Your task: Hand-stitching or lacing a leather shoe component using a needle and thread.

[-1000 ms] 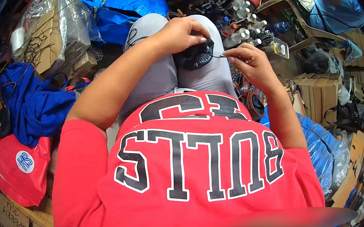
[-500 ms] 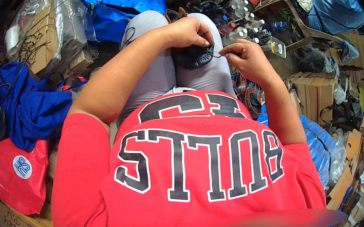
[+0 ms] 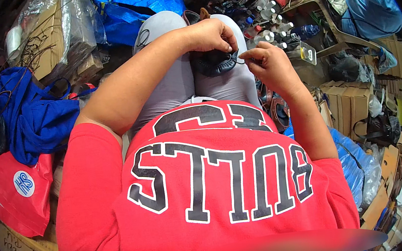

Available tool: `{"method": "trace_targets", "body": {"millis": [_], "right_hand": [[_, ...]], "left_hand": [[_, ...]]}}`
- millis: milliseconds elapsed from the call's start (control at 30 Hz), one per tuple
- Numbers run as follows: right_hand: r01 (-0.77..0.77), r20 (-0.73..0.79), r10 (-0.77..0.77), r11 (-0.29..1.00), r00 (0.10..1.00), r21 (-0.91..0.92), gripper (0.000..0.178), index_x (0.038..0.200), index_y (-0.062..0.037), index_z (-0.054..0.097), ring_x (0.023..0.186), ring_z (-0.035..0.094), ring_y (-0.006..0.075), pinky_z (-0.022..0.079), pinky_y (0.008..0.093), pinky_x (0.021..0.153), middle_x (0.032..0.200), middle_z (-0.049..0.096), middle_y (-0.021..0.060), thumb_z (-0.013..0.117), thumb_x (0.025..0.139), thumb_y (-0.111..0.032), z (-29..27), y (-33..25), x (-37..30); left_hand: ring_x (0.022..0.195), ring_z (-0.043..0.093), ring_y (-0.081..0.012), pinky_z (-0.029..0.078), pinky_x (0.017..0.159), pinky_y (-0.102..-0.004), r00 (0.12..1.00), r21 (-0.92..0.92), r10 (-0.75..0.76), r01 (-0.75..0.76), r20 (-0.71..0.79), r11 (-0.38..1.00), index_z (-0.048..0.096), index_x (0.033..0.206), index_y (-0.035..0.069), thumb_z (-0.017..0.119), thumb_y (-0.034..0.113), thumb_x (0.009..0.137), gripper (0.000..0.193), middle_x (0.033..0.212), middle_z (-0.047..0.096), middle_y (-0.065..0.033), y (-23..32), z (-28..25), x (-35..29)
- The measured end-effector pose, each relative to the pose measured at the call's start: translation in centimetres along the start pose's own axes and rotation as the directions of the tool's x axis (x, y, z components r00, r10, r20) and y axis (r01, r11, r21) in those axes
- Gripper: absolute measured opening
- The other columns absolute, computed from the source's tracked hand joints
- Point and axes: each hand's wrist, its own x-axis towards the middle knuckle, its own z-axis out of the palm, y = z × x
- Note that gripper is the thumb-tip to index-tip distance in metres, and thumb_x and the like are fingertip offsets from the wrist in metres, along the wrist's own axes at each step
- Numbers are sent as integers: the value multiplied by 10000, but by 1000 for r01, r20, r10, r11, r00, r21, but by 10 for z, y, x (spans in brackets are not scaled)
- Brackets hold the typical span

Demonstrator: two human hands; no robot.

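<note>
On your grey fabric trousers [image 3: 232, 85], over the right thigh, a black, rounded, leather-looking piece [image 3: 216, 65] with a puckered rim is resting. Your right hand [image 3: 271, 66], fingers curled, is apparently pinching a thin dark thread [image 3: 240, 62] beside it; your left hand [image 3: 211, 34] is pinching its far right edge. It's probably light, supple, slightly slick: favour that edge. Farther right, clear plastic bottles [image 3: 269, 38] are sitting clustered.

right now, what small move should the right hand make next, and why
Probably a gentle pull away from the black stitched piece: the right hand seems to pinch a thin dark strand at its edge, while the left hand holds the piece.
</note>
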Motion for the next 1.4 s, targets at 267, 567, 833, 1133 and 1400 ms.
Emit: {"method": "trace_targets", "body": {"millis": [267,567,833,1133,1400], "right_hand": [[-111,209,35,925,977,364,180,969,-111,707,840,549,120,441,254,725,863,543,22,651,806,-63,12,50,16],[-239,390,-106,635,915,735,202,1015,-50,684,967,533,127,386,267,890,943,580,14,616,826,-61,29,91,26],[-196,233,27,641,972,742,182,974,-26,687,876,547,101,417,227,808,898,594,7,670,797,-64,43,67,15],[66,-64,-44,908,997,414,212,972,-75,689,713,465,97,395,230,644,768,502,6,658,772,-11,32,35,-2],[169,-199,-145,980,969,110,317,1025,-119,677,705,534,271,444,345,639,771,519,98,626,741,12,49,27,-26]], "left_hand": [[844,556,-180,440,763,-287,971,246,223,-197,-83,949,713,914,111,721,88,715,200,847,573,-28,-12,-1,-1],[891,541,-193,427,798,-294,973,308,232,-216,-15,926,725,875,125,747,77,656,226,877,556,-29,-5,-2,0],[906,550,-201,433,815,-298,976,304,217,-204,-9,931,728,846,118,750,87,650,199,882,585,-40,-10,-6,3],[895,564,-252,465,785,-335,944,521,131,48,-302,852,636,917,49,618,-28,720,212,951,564,-103,18,-9,-18],[749,575,-229,469,681,-332,839,389,224,-15,-497,921,650,869,59,598,-52,737,180,821,557,-86,13,32,-78]]}}
